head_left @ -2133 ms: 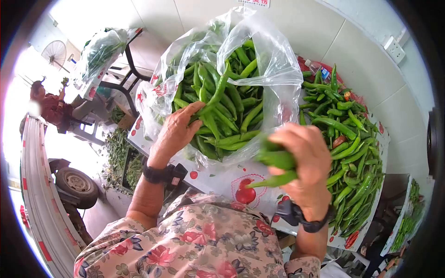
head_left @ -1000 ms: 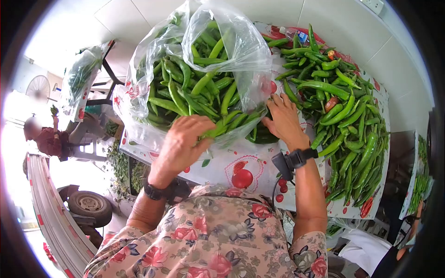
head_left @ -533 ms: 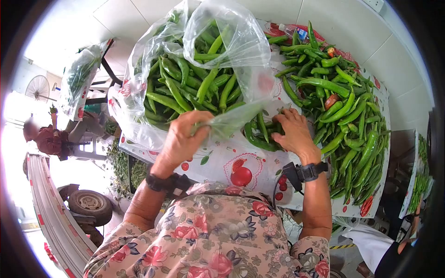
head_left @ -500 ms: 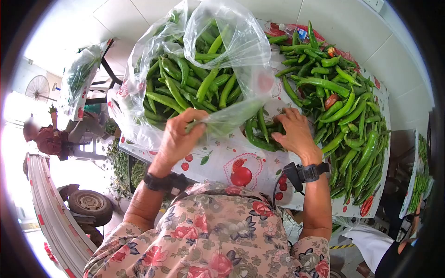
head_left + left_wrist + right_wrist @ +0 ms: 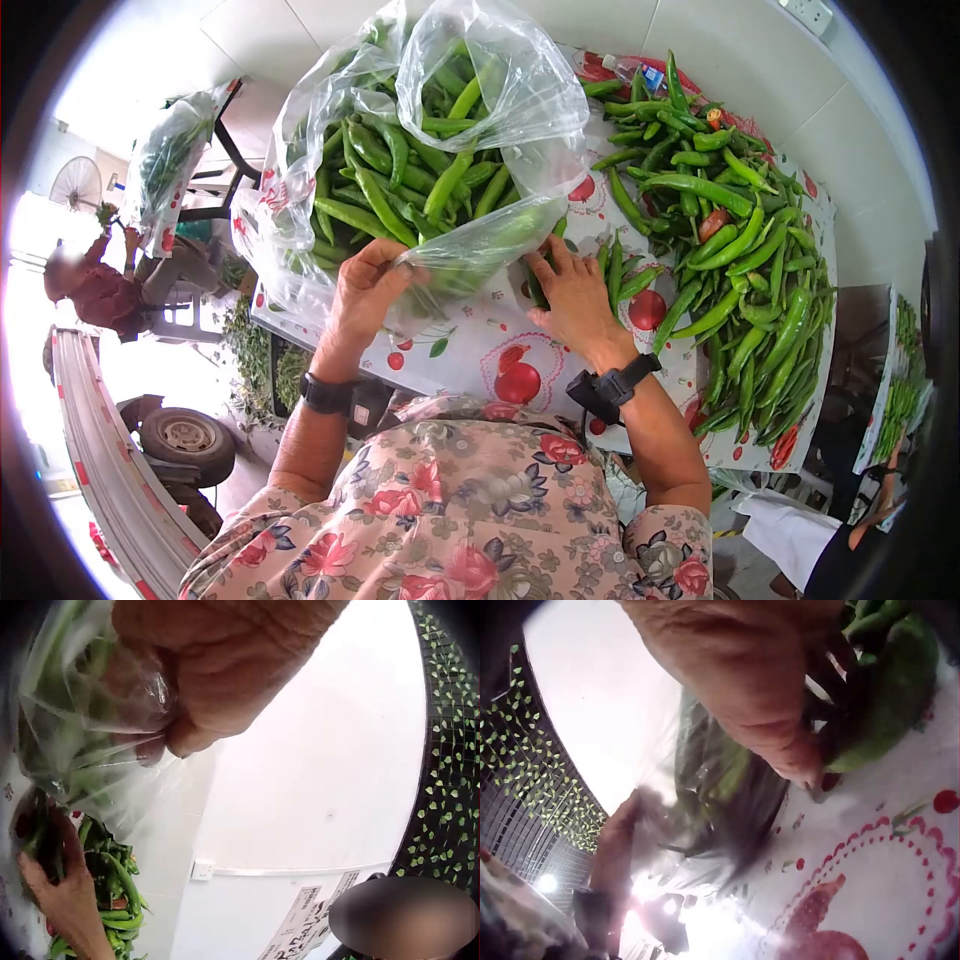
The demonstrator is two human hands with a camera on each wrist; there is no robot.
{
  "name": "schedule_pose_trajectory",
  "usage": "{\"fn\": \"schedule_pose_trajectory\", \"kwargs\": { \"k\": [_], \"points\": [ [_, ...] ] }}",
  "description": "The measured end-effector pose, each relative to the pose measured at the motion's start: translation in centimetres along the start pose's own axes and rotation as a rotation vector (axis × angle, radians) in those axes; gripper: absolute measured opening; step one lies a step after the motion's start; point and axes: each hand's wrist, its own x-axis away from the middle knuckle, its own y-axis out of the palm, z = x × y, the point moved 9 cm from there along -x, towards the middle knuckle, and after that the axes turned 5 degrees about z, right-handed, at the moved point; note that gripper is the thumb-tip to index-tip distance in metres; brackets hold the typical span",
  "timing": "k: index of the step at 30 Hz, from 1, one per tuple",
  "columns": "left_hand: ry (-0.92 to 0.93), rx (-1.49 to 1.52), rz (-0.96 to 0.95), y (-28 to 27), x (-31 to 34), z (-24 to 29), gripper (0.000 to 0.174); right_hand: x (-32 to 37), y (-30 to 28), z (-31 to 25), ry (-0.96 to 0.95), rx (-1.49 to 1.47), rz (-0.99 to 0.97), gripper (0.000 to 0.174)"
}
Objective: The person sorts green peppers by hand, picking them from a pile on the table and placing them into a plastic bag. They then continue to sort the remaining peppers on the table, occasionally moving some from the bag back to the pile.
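My left hand pinches the near rim of a clear plastic bag between thumb and fingers; the left wrist view shows the film bunched at the thumb tip. Long green peppers fill the bag. Just right of the bag, my right hand is low over the table, its fingers curled round a dark green pepper lying against the bag's side. In the right wrist view, the thumb and fingers close on green peppers; the fingertips are partly hidden.
A large heap of green peppers covers the table's right side, with a few loose ones beside my right hand. Behind the heap lie a plastic bottle and red netting. The tablecloth is fruit-printed. Another person is at far left.
Both hands first were at the bag, the right carrying peppers. The right hand then went to peppers on the table and has since shifted left, toward the bag. My left hand has lifted the bag's rim.
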Motion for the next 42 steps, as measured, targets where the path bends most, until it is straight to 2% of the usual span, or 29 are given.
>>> {"fn": "schedule_pose_trajectory", "kwargs": {
  "k": [2,5,8,11,14,15,18,20,22,25,28,31,34,40,42],
  "points": [
    [0.033,0.035,-0.023,0.1,-0.2,0.2,0.015,0.3,-0.4,0.0,-0.033,-0.064,-0.030,0.062],
    [-0.030,-0.032,-0.030,0.1,-0.6,-1.0,0.015,0.4,-2.0,0.8,0.068,-0.239,-0.005,0.054],
    [-0.056,-0.104,-0.042,0.2,-1.0,-1.7,0.016,0.8,-6.1,2.7,0.050,-0.208,0.193,0.046],
    [-0.053,-0.162,-0.045,0.0,-1.1,-2.3,0.017,2.5,-7.0,7.7,0.176,-0.132,0.195,0.043],
    [-0.029,-0.145,-0.036,0.2,-1.1,-2.3,0.011,4.4,-6.6,9.2,0.175,0.071,0.169,0.041],
    [-0.027,-0.162,-0.039,0.3,-1.2,-2.4,0.011,4.7,-5.5,9.1,0.148,0.090,0.097,0.041],
    [-0.022,-0.235,-0.057,0.5,-1.1,-2.1,0.012,5.4,-4.7,8.2,0.151,0.091,0.090,0.041],
    [-0.019,-0.309,-0.088,0.9,-1.0,-1.6,0.014,5.5,-4.7,8.0,0.162,0.021,0.074,0.034],
    [0.026,-0.381,-0.123,1.1,-0.8,-1.3,0.017,5.8,-5.2,7.9,0.195,-0.074,0.025,0.031],
    [0.058,-0.448,-0.136,1.3,-0.8,-1.1,0.020,6.4,-6.4,7.6,0.226,0.002,0.030,0.028],
    [0.061,-0.455,-0.138,1.4,-0.8,-1.2,0.021,6.1,-7.9,5.9,0.138,-0.058,0.011,0.027],
    [0.054,-0.469,-0.143,1.6,-0.8,-1.0,0.021,6.2,-8.1,4.9,0.126,-0.117,-0.073,0.026],
    [0.055,-0.501,-0.148,1.7,-0.7,-0.6,0.022,6.4,-8.1,4.2,0.192,-0.224,-0.185,0.028],
    [0.075,-0.517,-0.180,2.7,0.3,0.3,0.022,5.4,-9.8,5.2,0.241,-0.359,0.194,0.035],
    [0.044,-0.536,-0.196,3.3,0.5,0.6,0.022,4.4,-9.2,5.4,0.194,-0.280,0.185,0.040]
  ]
}}
